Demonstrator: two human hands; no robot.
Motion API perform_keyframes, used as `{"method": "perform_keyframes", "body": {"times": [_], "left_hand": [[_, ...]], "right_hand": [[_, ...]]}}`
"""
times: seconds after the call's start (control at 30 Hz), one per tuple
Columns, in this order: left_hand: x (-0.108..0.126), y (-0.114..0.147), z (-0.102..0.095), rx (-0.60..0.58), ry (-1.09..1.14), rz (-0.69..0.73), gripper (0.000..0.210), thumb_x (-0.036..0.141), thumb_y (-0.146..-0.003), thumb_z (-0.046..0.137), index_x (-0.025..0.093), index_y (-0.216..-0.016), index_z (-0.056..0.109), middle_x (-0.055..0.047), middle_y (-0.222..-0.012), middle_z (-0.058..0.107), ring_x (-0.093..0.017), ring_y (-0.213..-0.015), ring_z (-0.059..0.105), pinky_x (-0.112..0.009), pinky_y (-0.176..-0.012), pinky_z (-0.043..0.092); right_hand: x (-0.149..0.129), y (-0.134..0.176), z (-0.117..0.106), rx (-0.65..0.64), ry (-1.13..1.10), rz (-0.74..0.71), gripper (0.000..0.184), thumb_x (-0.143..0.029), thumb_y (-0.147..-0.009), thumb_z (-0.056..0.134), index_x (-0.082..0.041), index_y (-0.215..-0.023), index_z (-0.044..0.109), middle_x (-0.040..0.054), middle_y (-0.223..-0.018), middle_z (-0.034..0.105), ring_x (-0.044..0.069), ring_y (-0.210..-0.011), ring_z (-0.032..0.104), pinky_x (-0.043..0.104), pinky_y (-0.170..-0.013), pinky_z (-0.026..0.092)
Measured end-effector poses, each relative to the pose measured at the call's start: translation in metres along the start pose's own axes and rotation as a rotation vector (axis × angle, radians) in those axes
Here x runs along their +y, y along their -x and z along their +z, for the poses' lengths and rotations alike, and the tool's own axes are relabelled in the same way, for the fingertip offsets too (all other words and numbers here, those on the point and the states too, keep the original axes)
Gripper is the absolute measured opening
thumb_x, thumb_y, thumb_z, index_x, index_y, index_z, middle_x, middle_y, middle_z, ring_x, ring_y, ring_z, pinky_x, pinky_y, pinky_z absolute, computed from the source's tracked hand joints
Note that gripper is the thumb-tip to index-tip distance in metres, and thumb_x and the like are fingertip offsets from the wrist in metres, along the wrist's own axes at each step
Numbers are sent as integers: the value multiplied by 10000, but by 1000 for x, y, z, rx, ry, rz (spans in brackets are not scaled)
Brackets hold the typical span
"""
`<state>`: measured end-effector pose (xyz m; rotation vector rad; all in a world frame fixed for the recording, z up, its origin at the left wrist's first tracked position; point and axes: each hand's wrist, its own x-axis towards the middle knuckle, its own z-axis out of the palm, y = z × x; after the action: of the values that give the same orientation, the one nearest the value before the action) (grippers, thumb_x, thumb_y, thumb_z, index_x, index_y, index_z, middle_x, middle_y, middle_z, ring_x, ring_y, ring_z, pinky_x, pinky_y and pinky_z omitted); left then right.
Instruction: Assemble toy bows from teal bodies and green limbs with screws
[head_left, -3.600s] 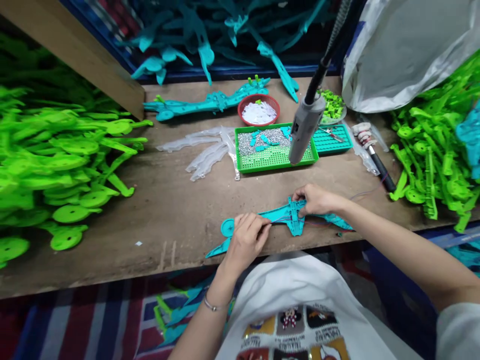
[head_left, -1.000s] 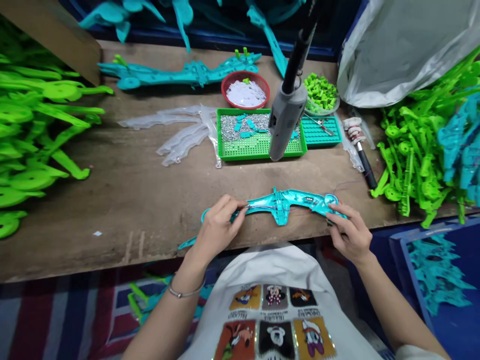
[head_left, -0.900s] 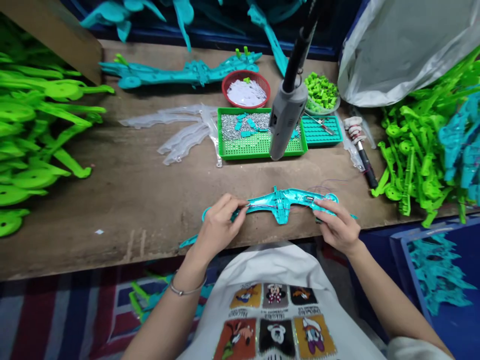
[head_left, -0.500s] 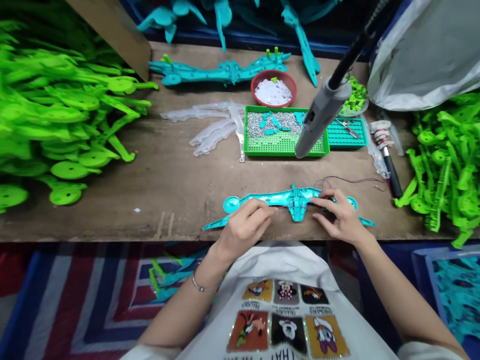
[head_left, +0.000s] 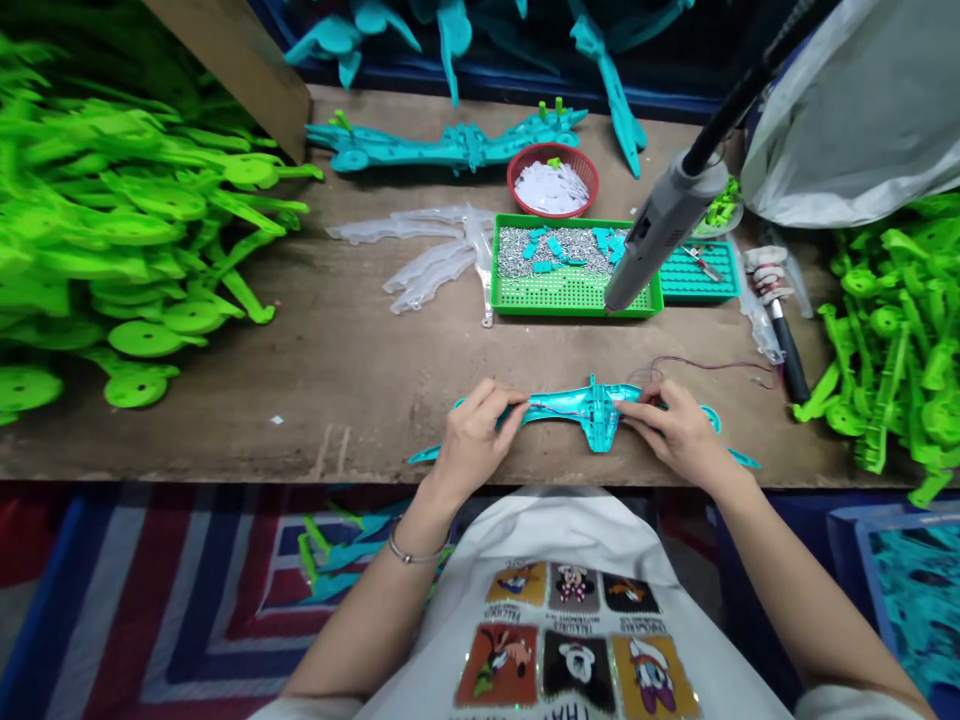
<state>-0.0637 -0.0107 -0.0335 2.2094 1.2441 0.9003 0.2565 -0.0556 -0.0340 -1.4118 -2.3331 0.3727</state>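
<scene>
A long turquoise plastic shell lies hollow side up at the table's front edge, with a cross-shaped middle and pointed ends. Thin wire runs inside its left arm. My left hand pinches that wire between thumb and forefinger over the left arm and covers part of the shell. Just right of the middle, my right hand has thumb and forefinger closed together against the shell; whatever is between them is hidden. Loose dark red wire trails from behind this hand across the table.
Lime green parts are heaped left and right. Behind the shell stand a green tray of screws and a red basket of white pieces. A grey electric screwdriver hangs over the tray. A black-handled tool lies right.
My left hand has moved left and slightly up along the shell, and wire now shows stretched from its fingertips. My right thumb has closed toward the forefinger. The view has shifted slightly.
</scene>
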Motion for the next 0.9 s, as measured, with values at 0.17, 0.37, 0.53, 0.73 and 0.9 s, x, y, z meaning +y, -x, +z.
{"method": "perform_keyframes", "body": {"times": [0.17,0.37,0.53,0.73,0.9], "left_hand": [[-1,2,1,-23,27,12,72,192,-982,599,190,-1006,667,-44,-899,661,-153,-856,650,-279,-794,522],[-3,3,-1,35,60,-31,74,174,-956,621,185,-984,689,-40,-884,671,-145,-838,648,-276,-788,520],[-5,5,-5,264,63,-194,54,208,-920,665,190,-944,710,-25,-858,676,-140,-789,653,-262,-713,531],[2,15,-31,433,-165,-114,227,151,-834,750,223,-1049,731,-53,-966,709,-189,-904,664,-343,-850,551],[-16,30,-56,569,-177,-285,202,201,-861,739,201,-1063,728,-69,-1011,687,-204,-895,658,-371,-818,553]], "right_hand": [[-2,-8,3,-25,126,-31,153,-221,-1010,538,-207,-1062,681,88,-982,621,212,-890,561,350,-753,408],[-4,-15,7,-1,31,22,251,-196,-982,543,-213,-1222,616,109,-1084,643,245,-995,607,392,-832,481],[-4,-9,7,209,-178,76,393,-78,-862,534,-244,-1208,622,95,-1079,648,239,-973,647,408,-829,560],[-2,-1,0,425,-154,-2,310,-50,-807,566,-267,-1011,651,67,-1033,694,251,-965,702,440,-826,596],[-4,13,-1,407,-74,-15,363,-16,-783,602,-259,-1043,673,84,-1130,675,241,-1003,697,407,-829,599]]}}
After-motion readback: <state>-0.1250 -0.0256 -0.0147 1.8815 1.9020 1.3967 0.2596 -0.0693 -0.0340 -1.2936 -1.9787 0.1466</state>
